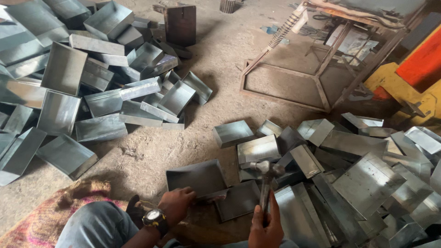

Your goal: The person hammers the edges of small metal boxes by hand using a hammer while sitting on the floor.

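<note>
We see folded sheet-metal tray (197, 178) on floor dead ahead, long axis left-right. Our left hand (177, 203) clamps its near edge, nearer of two. Our right hand (265, 228) fisted round hammer (266, 183), head poised just right of tray.

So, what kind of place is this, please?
Probably a small sheet-metal workshop. Folded metal trays lie heaped on a dusty floor, a rusty steel frame stands behind, and the right hand holds a hammer while the left hand steadies a tray.
</note>
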